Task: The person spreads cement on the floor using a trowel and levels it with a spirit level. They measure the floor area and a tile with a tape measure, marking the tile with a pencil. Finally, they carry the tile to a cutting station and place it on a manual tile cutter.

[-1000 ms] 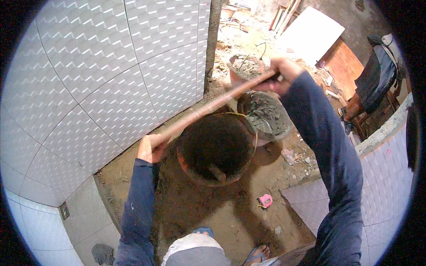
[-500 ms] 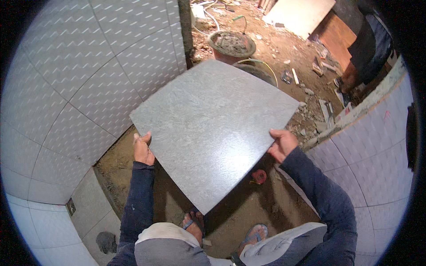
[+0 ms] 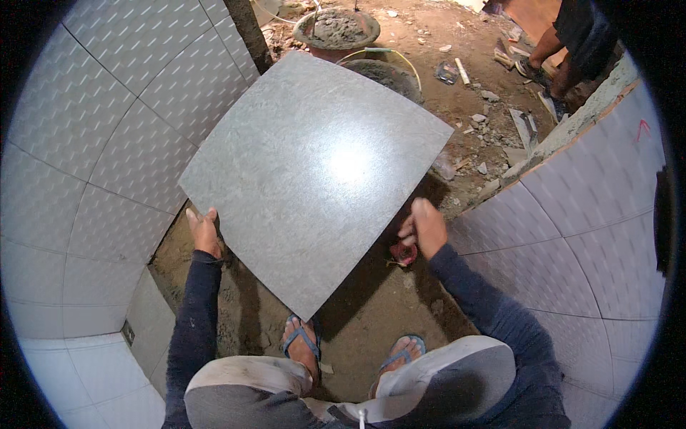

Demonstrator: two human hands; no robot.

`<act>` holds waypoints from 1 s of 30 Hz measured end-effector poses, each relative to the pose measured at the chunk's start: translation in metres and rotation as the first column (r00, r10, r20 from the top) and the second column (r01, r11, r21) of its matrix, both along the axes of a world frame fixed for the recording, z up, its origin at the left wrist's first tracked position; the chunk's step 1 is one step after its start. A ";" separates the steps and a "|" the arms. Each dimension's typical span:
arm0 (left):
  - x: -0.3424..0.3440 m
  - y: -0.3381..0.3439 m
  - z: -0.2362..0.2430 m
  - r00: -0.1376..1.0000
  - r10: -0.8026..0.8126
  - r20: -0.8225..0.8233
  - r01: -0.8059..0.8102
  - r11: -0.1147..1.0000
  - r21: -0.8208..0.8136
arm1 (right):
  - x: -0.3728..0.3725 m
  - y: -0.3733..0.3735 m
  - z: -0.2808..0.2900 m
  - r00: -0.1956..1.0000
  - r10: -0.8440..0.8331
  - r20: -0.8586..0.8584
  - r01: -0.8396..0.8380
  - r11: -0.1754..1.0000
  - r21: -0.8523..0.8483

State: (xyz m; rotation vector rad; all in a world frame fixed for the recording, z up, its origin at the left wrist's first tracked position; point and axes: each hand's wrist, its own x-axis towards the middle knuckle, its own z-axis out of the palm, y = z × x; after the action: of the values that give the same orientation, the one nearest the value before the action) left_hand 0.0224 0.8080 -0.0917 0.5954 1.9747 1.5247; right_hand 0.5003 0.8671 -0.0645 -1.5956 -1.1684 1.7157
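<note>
A large square grey tile (image 3: 314, 171) lies flat, face up, above the dirt floor (image 3: 371, 322). My left hand (image 3: 204, 232) grips its near left edge, thumb on top. My right hand (image 3: 423, 227) is curled into a fist just off the tile's near right edge, with a small gap showing between fingers and tile. The tile's far corner reaches over a yellow-rimmed bucket (image 3: 393, 68), which is partly hidden. My feet in blue sandals (image 3: 304, 343) stand under the near corner.
Patterned wall tiles (image 3: 107, 143) rise on the left, and a low tiled wall (image 3: 572, 214) on the right. A pan of wet mortar (image 3: 336, 28) stands at the back. Rubble (image 3: 486, 121) and another person's legs (image 3: 550, 50) are at the top right. A small red thing (image 3: 404, 252) lies on the dirt.
The tile turned from edge-on to flat and face up, then came lower and nearer. My right hand came off its right edge and closed; my left hand stays on the tile.
</note>
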 end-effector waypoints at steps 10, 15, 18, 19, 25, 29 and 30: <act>0.033 0.073 0.151 0.247 -0.482 -0.841 0.434 0.830 -0.349 | 0.012 -0.058 -0.130 0.445 0.109 0.889 -0.719 0.634 0.283; 0.144 0.143 0.218 0.047 -0.855 -0.516 0.719 0.387 -0.577 | 0.011 -0.055 -0.082 0.736 0.143 0.662 -0.521 0.744 0.418; 0.256 0.145 0.256 -0.398 -0.854 -0.335 0.745 -0.088 -0.661 | 0.049 -0.074 -0.031 0.920 0.091 0.380 -0.293 0.806 0.515; 0.287 0.132 0.258 -0.457 -0.849 -0.265 0.740 -0.198 -0.643 | 0.052 -0.078 -0.011 0.933 0.094 0.349 -0.269 0.825 0.497; 0.325 0.036 0.229 -0.009 -0.993 0.116 0.989 -0.026 -0.144 | 0.038 -0.066 0.107 0.938 0.132 0.320 -0.293 0.797 0.528; 0.322 -0.015 0.231 0.008 -0.846 0.533 0.963 0.150 0.223 | 0.022 -0.075 0.174 0.923 0.127 0.362 -0.319 0.779 0.540; 0.308 -0.021 0.230 0.035 -0.799 0.601 0.937 0.236 0.259 | 0.023 -0.088 0.189 0.914 0.103 0.392 -0.321 0.776 0.544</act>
State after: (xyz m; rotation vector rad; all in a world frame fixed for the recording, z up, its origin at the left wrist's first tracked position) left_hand 0.3308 0.7866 0.1381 0.8285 0.7541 0.4905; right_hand 0.5230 0.7789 0.1249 -1.4057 -1.9074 1.0160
